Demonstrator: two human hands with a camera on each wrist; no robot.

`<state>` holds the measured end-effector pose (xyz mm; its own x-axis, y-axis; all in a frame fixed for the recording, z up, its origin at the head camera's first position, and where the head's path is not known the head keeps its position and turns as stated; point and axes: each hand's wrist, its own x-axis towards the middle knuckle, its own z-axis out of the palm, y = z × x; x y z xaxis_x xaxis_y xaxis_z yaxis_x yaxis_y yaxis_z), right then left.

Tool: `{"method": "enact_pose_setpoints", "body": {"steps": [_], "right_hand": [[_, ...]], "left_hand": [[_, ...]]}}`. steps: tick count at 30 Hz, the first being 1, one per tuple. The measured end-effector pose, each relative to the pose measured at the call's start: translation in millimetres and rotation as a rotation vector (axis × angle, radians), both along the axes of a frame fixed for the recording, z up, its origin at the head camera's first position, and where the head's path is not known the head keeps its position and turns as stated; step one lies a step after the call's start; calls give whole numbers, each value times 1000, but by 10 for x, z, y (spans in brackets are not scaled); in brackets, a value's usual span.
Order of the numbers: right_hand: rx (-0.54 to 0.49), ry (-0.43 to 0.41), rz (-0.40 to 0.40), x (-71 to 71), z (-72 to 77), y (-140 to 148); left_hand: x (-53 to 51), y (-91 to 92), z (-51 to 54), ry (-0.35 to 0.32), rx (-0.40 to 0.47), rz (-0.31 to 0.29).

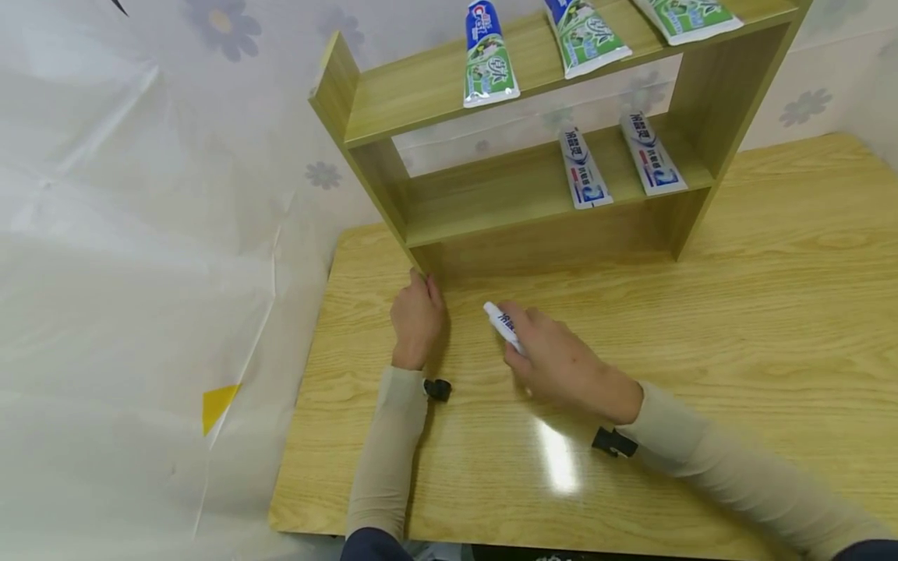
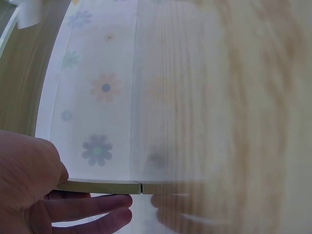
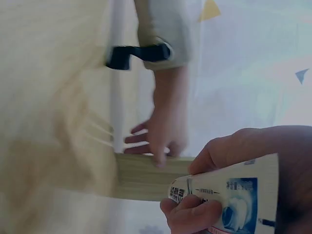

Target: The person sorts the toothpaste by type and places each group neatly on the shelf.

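Note:
My left hand (image 1: 417,318) pinches the lower left side panel of a wooden shelf (image 1: 561,234). In the left wrist view its thumb lies on one face of the panel edge (image 2: 100,187) and its fingers behind. Over the table in front of the shelf, my right hand (image 1: 561,366) grips a white toothpaste tube (image 1: 502,323), cap end pointing to the upper left. The right wrist view shows the tube's blue printed end between thumb and fingers. Two similar white tubes, one left (image 1: 585,167) and one right (image 1: 652,156), lie on the middle shelf.
On the top shelf lie three green-and-blue toothpaste tubes, the leftmost (image 1: 489,58) near the left end. The wooden table (image 1: 793,312) reaches right; its left edge meets a pale plastic sheet (image 1: 140,312) with a yellow patch (image 1: 220,407). Flowered wall covering (image 1: 231,27) stands behind the shelf.

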<state>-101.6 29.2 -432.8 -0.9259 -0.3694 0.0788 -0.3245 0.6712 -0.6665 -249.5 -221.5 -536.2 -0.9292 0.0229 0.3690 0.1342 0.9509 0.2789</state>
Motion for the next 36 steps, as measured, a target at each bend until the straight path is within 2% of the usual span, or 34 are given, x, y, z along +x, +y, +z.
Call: {"method": "enact_pose_setpoints", "body": {"steps": [1,3,4,6,10,13,14,17,18,20,21,24,25,27,28,31,34,35,36], "right_hand": [[-9,-6,-2,-28,63,17],[-29,-6,-10,-92,181,53],[-40,7,-14,-129,233,69],[-72,47,-21,-206,331,95],[-133,197,-39,-394,491,114],[-147,259,-55,-540,593,121],[-155,255,-59,-583,628,125],[-166,228,-72,-712,712,136],[-167,213,-80,-753,736,140],[-160,202,-94,-834,764,145],[-157,199,-99,-876,776,147],[-145,182,-115,-1002,802,150],[-141,181,-117,-1047,809,150],[-146,168,-122,-1131,827,144],[-145,167,-126,-1177,831,140],[-148,169,-137,-1291,845,120],[-138,186,-150,-1436,811,101],[-131,186,-154,-1480,801,93],[-128,182,-159,-1514,802,86]], "left_hand": [[37,25,66,2,2,0],[69,40,119,3,20,-7],[17,19,37,5,26,-8],[-15,-3,-12,2,21,-4],[-142,-88,-185,-28,8,7],[-185,-125,-253,2,-3,7],[-170,-116,-235,16,-9,7],[18,12,98,-28,32,8],[49,39,138,-19,33,8],[55,44,129,-35,35,12],[116,70,213,-43,34,11],[-29,-24,-70,19,-6,4],[-53,-38,-97,-4,-1,5],[-54,-29,-79,-15,4,3],[-81,-33,-121,-24,4,1],[-80,-33,-118,-54,39,4],[-56,-22,-92,-59,48,6],[-89,-43,-133,-53,52,7],[-66,-34,-100,-54,50,8]]}}
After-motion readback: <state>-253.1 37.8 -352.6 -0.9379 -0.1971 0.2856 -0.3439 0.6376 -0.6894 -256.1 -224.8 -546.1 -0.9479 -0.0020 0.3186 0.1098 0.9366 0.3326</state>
